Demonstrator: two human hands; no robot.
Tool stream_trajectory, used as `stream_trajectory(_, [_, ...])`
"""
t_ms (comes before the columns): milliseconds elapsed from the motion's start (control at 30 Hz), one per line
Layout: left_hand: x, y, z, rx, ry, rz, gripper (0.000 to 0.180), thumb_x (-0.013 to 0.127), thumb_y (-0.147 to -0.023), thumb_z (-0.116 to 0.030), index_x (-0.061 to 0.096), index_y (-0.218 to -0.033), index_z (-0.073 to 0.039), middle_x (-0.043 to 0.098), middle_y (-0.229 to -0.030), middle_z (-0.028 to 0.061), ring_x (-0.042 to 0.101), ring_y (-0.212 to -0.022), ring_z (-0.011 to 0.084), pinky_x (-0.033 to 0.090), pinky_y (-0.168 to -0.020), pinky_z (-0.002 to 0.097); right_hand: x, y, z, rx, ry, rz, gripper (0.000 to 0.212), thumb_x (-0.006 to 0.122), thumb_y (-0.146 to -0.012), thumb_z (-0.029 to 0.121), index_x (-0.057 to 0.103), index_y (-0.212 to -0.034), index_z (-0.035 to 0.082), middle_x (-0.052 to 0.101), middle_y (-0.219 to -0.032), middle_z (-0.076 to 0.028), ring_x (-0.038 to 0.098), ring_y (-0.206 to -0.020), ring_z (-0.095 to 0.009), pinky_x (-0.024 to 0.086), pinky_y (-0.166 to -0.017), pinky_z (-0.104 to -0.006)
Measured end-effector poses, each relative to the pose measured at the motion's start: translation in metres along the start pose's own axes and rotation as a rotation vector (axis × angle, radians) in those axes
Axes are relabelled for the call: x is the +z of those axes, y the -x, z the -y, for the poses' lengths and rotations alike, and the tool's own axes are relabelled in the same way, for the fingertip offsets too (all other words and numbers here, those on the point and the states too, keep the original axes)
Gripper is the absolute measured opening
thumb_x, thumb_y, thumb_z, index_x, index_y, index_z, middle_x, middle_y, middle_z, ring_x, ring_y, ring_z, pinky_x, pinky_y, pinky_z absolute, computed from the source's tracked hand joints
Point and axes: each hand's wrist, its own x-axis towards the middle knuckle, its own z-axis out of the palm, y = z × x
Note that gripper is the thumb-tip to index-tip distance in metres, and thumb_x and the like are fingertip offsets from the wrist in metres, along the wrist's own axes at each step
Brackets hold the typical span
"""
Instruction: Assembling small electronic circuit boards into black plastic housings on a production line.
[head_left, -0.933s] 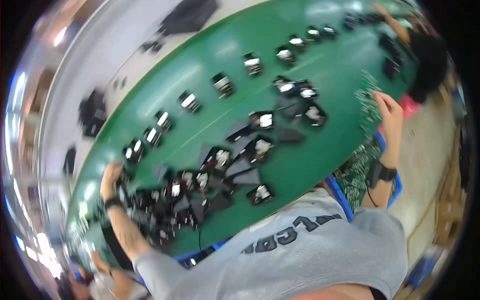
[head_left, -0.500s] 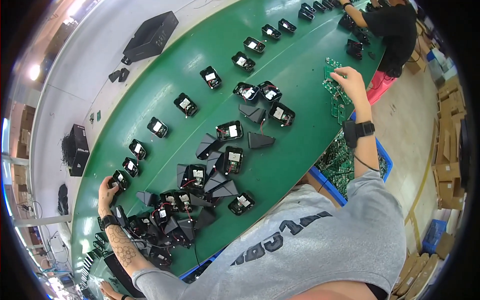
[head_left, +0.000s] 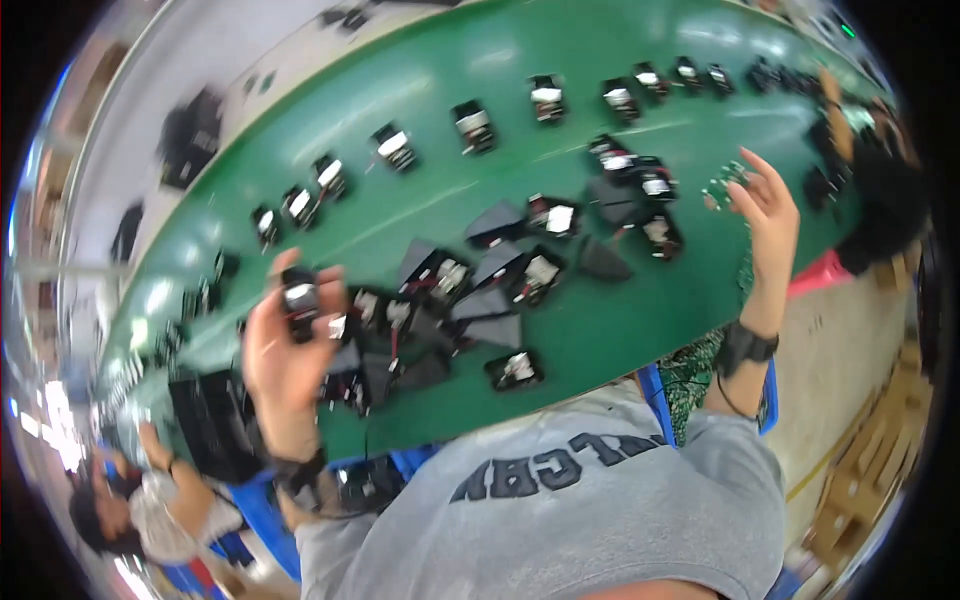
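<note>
My left hand is raised over the near left of the table, its fingers closed round a small black housing with a pale part inside. My right hand is at the right side of the table. Between its thumb and fingers appears a small green circuit board, blurred by motion. More green boards lie beside my right wrist, partly hidden by it. In front of me are open black housings with wires and pale parts, among dark wedge-shaped covers.
A spaced row of black housings runs along the far side of the green table. A blue crate of circuit boards stands below the right edge. A black box is at the left. Co-workers sit at both ends.
My left hand has lifted a housing from the row's left end and brought it nearer. My right hand has come off the board pile with a board. The view has turned left.
</note>
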Motion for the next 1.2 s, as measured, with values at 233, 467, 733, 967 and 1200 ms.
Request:
stream_trajectory(233, [0.049, -0.006, 0.108, -0.100, -0.014, 0.151, 0.065, 0.045, -0.077, 0.001, 0.035, -0.141, -0.009, 0.049, -0.126, 0.0216, 0.051, -0.122, 0.0405, 0.042, -0.098, 0.0661, 0.121, 0.075, 0.045, 0.170, -0.473, 0.416, 0.024, 0.067, -0.083, 0.000, 0.069, -0.107, -0.001, 0.067, -0.084, -0.003, 0.059, -0.072, -0.008, 0.045, -0.063, -0.0204])
stream_trajectory(467, [0.065, 0.000, 0.133, -0.011, -0.238, 0.127, 0.059, 0.038, -0.083, 0.002, 0.034, -0.140, -0.009, 0.053, -0.122, 0.0169, 0.055, -0.119, 0.0281, 0.054, -0.091, 0.0478, 0.140, 0.102, 0.058, 0.111, -0.612, 0.606, 0.021, 0.067, -0.076, -0.008, 0.064, -0.096, -0.002, 0.064, -0.094, -0.009, 0.062, -0.080, -0.014, 0.049, -0.066, -0.0246])
stream_trajectory(733, [0.067, 0.002, 0.140, -0.022, -0.191, 0.161, 0.062, 0.046, -0.082, -0.005, 0.033, -0.143, -0.009, 0.057, -0.119, 0.0149, 0.060, -0.112, 0.0261, 0.056, -0.086, 0.0396, 0.141, 0.103, 0.063, -0.287, -0.549, 0.716, 0.021, 0.072, -0.072, -0.010, 0.062, -0.088, 0.000, 0.066, -0.080, -0.013, 0.065, -0.077, -0.022, 0.053, -0.077, -0.0352])
stream_trajectory(967, [0.061, 0.002, 0.144, -0.032, -0.177, 0.147, 0.059, 0.044, -0.084, -0.002, 0.036, -0.142, -0.012, 0.057, -0.115, 0.0099, 0.061, -0.101, 0.0178, 0.055, -0.081, 0.0378, 0.144, 0.103, 0.070, -0.303, -0.499, 0.706, 0.020, 0.073, -0.073, -0.008, 0.063, -0.089, 0.000, 0.067, -0.082, -0.012, 0.066, -0.081, -0.023, 0.054, -0.083, -0.0403])
stream_trajectory(1200, [0.060, 0.001, 0.146, -0.026, -0.186, 0.177, 0.062, 0.044, -0.083, -0.004, 0.030, -0.144, -0.007, 0.056, -0.119, 0.0143, 0.061, -0.107, 0.0227, 0.055, -0.091, 0.0481, 0.143, 0.097, 0.061, -0.239, -0.519, 0.683, 0.019, 0.072, -0.075, -0.008, 0.063, -0.091, -0.001, 0.067, -0.089, -0.014, 0.066, -0.084, -0.022, 0.054, -0.077, -0.0339])
